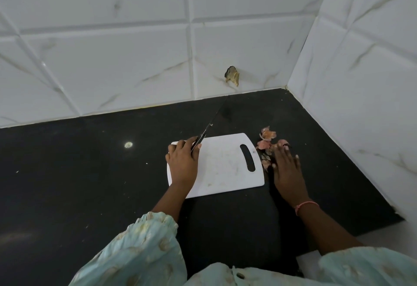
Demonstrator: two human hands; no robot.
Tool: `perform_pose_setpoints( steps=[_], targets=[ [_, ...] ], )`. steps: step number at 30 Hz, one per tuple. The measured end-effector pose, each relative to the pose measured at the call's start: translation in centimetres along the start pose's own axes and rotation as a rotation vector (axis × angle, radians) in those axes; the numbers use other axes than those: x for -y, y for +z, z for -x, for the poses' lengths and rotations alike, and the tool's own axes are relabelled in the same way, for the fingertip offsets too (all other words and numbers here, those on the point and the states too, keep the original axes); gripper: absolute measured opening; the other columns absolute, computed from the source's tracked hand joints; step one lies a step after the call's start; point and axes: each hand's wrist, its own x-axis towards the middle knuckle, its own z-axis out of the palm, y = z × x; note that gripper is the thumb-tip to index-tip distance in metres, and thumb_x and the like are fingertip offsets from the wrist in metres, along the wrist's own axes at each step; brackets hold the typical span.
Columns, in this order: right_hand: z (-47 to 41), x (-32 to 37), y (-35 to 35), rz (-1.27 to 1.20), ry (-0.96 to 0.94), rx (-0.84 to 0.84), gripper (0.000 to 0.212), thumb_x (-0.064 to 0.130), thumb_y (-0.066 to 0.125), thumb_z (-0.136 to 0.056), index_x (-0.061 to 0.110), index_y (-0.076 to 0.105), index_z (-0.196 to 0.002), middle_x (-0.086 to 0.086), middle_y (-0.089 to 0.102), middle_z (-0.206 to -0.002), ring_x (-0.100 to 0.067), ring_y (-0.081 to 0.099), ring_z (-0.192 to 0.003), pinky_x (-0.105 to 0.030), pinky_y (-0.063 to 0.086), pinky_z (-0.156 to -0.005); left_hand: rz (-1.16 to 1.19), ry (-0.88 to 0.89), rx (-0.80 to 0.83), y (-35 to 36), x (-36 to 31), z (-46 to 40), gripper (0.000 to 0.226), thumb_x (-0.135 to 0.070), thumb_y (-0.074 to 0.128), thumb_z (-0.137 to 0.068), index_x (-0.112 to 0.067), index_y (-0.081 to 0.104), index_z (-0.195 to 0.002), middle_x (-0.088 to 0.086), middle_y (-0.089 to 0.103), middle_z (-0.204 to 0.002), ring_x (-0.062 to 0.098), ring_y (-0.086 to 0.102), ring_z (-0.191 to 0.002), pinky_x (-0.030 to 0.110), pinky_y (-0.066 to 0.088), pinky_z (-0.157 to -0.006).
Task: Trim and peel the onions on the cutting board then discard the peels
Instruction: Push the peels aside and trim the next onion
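Wall: white marble-look tiles [126, 44] rise behind the desk and along its right side, meeting in a corner at upper right.
Desk: a black, speckled surface [74, 173] carries everything; a small pale spot [128, 144] sits on it left of the board.
Sleeves: pale green patterned fabric [144, 247] covers both forearms at the bottom of the view.
Cutting board: a white plastic board [222, 168] lies flat near the middle of the desk, its handle slot toward the right; no onion shows on it.
Left hands entry: the left hand [184, 161] rests over the board's left end, fingers curled round the handle of a knife.
Right hands entry: the right hand [287, 168] lies flat on the desk just right of the board, fingers straight and relaxed, fingertips touching the peels; a pink thread bracelet [305, 205] circles the wrist.
Knife: the dark blade [213, 120] points away toward the back wall, tilted up off the board.
Onion peels: pinkish dry scraps [267, 143] lie heaped on the desk beside the board's right edge.
Wall mark: a chipped brownish patch [232, 76] shows low on the back tiles.
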Motion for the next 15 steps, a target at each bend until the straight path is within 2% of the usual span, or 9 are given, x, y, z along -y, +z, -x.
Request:
perform_pose_setpoints(
  steps=[2,5,7,9,11,13,15],
  targets=[
    [-0.5,1.2,-1.1,-0.159,0.075,-0.130,0.050,0.006,0.046,-0.097,0.013,0.038,-0.147,-0.008,0.035,-0.154,-0.023,0.028,-0.145,-0.042,0.029,-0.117,0.002,0.000,0.003,-0.1,0.0,0.0,0.036,-0.041,0.046,-0.105,-0.027,0.062,-0.134,0.000,0.065,-0.125,0.028,0.046,-0.120,0.042,0.036,-0.092],
    [-1.2,3.2,-2.0,-0.253,0.110,-0.261,0.034,0.004,0.057,-0.091,0.009,0.053,-0.125,-0.011,0.056,-0.125,-0.027,0.055,-0.117,-0.041,0.050,-0.096,0.018,0.000,0.021,-0.4,0.1,-0.1,0.037,-0.041,0.045,-0.105,-0.028,0.060,-0.135,0.000,0.064,-0.125,0.027,0.045,-0.120,0.041,0.036,-0.093],
    [-1.1,4.5,-1.6,-0.297,0.064,-0.200,0.032,0.003,0.058,-0.091,0.011,0.056,-0.122,-0.007,0.062,-0.117,-0.024,0.060,-0.106,-0.035,0.050,-0.088,0.027,-0.001,0.028,-0.5,0.1,-0.1,0.037,-0.041,0.044,-0.105,-0.028,0.060,-0.135,-0.001,0.064,-0.126,0.026,0.045,-0.120,0.041,0.036,-0.093],
    [-0.7,6.0,-1.1,-0.352,0.012,-0.143,0.032,0.007,0.054,-0.096,0.013,0.058,-0.126,-0.004,0.064,-0.121,-0.020,0.059,-0.113,-0.026,0.043,-0.093,0.008,0.003,0.014,-0.7,0.0,0.1,0.037,-0.041,0.044,-0.105,-0.027,0.061,-0.135,0.000,0.065,-0.126,0.026,0.046,-0.120,0.041,0.036,-0.091],
    [-0.6,7.9,-0.9,-0.436,0.042,-0.087,0.030,0.020,0.050,-0.101,0.014,0.060,-0.128,-0.001,0.063,-0.126,-0.016,0.056,-0.119,-0.022,0.037,-0.098,-0.003,0.011,-0.013,-0.9,-0.4,0.1,0.037,-0.041,0.044,-0.105,-0.028,0.061,-0.134,-0.001,0.065,-0.125,0.026,0.047,-0.117,0.041,0.037,-0.090],
    [-1.1,10.5,-1.0,-0.632,0.148,0.047,0.036,0.036,0.050,-0.101,0.017,0.063,-0.128,0.006,0.063,-0.127,-0.010,0.055,-0.119,-0.025,0.040,-0.102,0.072,0.042,-0.017,-1.1,-1.4,0.2,0.035,-0.040,0.042,-0.105,-0.029,0.062,-0.132,-0.003,0.066,-0.123,0.024,0.049,-0.116,0.043,0.039,-0.095],
    [-1.9,13.6,-1.4,-0.916,0.264,0.223,0.038,0.048,0.051,-0.097,0.022,0.068,-0.119,0.008,0.067,-0.120,-0.010,0.060,-0.114,-0.036,0.050,-0.099,0.232,0.121,0.001,-1.3,-3.3,0.8,0.037,-0.036,0.039,-0.103,-0.026,0.066,-0.126,-0.005,0.070,-0.118,0.021,0.056,-0.111,0.045,0.042,-0.098]
  ],
)
